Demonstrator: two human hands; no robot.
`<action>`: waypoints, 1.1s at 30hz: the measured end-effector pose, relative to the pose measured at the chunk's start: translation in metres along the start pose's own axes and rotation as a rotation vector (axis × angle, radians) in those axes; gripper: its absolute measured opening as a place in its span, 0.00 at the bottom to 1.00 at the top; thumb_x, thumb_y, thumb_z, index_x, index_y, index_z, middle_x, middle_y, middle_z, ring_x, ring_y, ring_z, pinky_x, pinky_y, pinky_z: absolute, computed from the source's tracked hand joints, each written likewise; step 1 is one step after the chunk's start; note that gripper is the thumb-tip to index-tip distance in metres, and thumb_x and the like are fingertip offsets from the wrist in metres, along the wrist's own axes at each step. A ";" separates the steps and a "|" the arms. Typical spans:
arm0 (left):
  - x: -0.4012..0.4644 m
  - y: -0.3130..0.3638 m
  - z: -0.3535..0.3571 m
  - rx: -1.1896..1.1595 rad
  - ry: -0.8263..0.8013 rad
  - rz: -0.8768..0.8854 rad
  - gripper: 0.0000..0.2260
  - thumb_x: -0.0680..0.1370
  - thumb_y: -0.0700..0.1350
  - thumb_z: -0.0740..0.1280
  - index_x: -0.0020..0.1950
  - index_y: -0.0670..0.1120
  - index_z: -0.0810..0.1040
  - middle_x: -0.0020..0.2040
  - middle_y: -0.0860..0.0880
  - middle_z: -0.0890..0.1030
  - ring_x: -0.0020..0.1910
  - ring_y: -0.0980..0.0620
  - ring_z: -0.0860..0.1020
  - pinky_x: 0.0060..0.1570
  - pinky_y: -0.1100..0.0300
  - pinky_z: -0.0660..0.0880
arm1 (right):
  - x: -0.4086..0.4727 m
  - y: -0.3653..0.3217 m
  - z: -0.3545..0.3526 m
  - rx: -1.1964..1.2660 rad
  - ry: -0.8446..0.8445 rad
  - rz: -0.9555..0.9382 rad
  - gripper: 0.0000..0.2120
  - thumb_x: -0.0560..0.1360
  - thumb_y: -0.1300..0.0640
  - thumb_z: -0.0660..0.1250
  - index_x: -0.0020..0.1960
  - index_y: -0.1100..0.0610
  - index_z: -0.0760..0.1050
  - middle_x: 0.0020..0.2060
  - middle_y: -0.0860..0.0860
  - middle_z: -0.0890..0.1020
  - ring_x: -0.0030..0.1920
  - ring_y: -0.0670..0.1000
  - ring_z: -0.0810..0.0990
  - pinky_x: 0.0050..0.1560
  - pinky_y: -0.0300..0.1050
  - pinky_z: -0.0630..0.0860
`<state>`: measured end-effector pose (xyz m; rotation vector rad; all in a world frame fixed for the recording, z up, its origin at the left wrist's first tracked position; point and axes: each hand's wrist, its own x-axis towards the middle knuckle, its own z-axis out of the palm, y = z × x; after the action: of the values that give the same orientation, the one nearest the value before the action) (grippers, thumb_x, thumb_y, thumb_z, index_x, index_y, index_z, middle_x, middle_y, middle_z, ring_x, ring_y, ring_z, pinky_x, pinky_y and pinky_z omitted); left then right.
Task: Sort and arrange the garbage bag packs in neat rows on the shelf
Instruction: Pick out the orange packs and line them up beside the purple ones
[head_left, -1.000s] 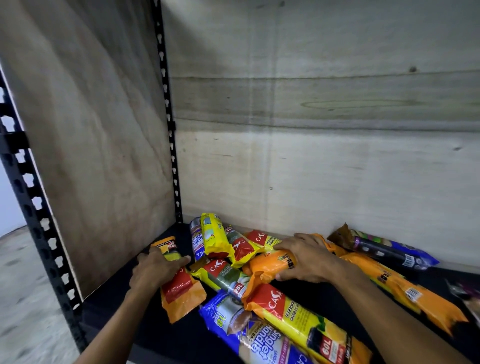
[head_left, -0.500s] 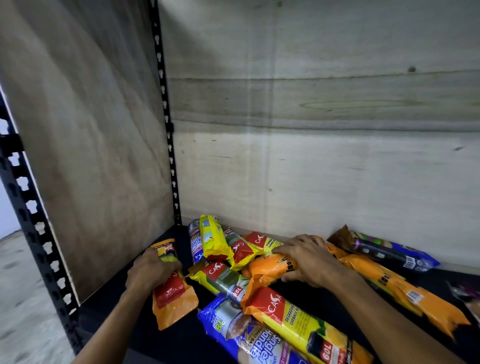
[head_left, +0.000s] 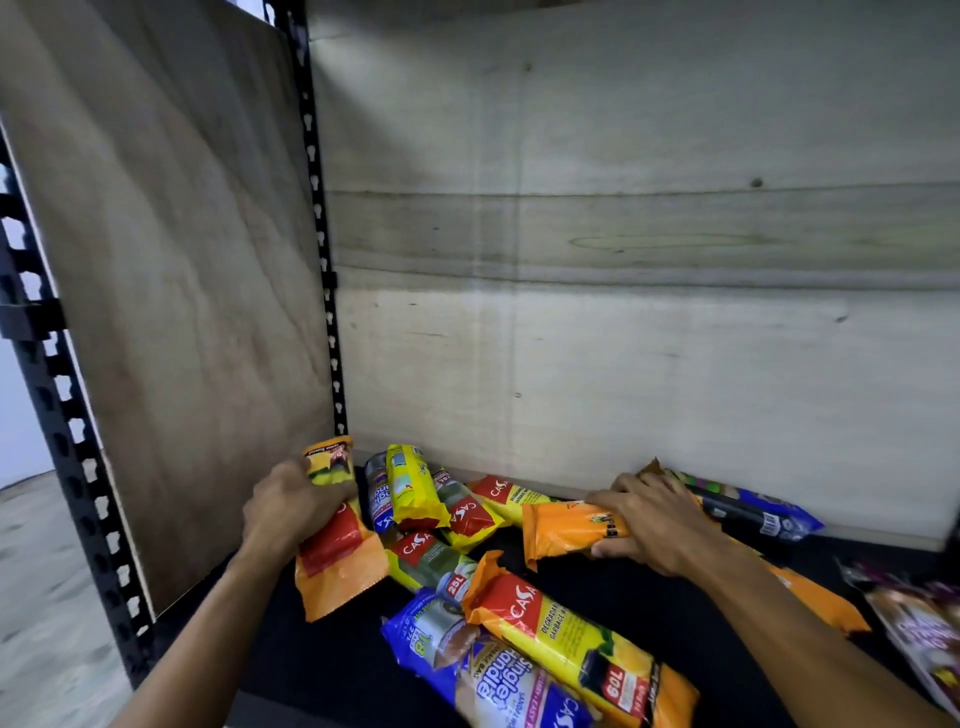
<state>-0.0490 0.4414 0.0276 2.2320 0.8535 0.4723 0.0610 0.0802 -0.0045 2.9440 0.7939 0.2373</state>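
Several garbage bag packs lie jumbled on the black shelf (head_left: 332, 670). My left hand (head_left: 291, 506) grips an orange-and-red pack (head_left: 337, 561) near the left wall, its top end tilted up. My right hand (head_left: 654, 525) grips a plain orange pack (head_left: 566, 527) lying crosswise in the middle. Between my hands lie a small yellow pack (head_left: 413, 486) and red-and-yellow Casa packs (head_left: 467, 512). In front lie a long yellow 60L Casa pack (head_left: 576, 634) and a blue single-handle pack (head_left: 483, 670).
Plywood panels form the left wall (head_left: 171, 291) and back wall (head_left: 623, 338). A black slotted upright (head_left: 322, 234) stands in the corner, another (head_left: 67, 415) at the front left. A dark blue pack (head_left: 748, 512) and a long orange pack (head_left: 815, 597) lie right; a purple pack (head_left: 924, 629) at the edge.
My left hand has lifted the orange-and-red pack's far end and moved it toward the back corner. My right hand has stayed on the plain orange pack, shifting slightly right.
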 end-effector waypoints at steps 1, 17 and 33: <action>-0.006 0.010 -0.001 0.000 0.001 0.029 0.30 0.70 0.56 0.75 0.68 0.46 0.74 0.60 0.39 0.79 0.56 0.38 0.78 0.53 0.50 0.74 | -0.007 0.005 -0.004 -0.004 0.001 0.022 0.33 0.74 0.32 0.63 0.75 0.41 0.63 0.68 0.49 0.71 0.69 0.54 0.67 0.70 0.54 0.59; -0.183 0.144 0.130 -0.060 -0.391 0.478 0.32 0.72 0.56 0.72 0.72 0.48 0.67 0.65 0.45 0.77 0.63 0.44 0.75 0.57 0.54 0.72 | -0.156 0.105 -0.003 0.808 0.090 0.699 0.28 0.81 0.36 0.52 0.60 0.56 0.80 0.55 0.53 0.82 0.56 0.54 0.79 0.60 0.50 0.73; -0.248 0.136 0.201 0.035 -0.550 0.493 0.34 0.70 0.57 0.73 0.72 0.48 0.65 0.66 0.47 0.72 0.63 0.46 0.74 0.57 0.52 0.74 | -0.190 0.081 0.014 1.263 -0.094 0.849 0.23 0.84 0.45 0.52 0.64 0.62 0.71 0.54 0.57 0.82 0.55 0.55 0.82 0.58 0.52 0.78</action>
<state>-0.0584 0.1005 -0.0363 2.4213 0.0249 0.0420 -0.0590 -0.0866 -0.0333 4.1785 -0.7103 -0.5949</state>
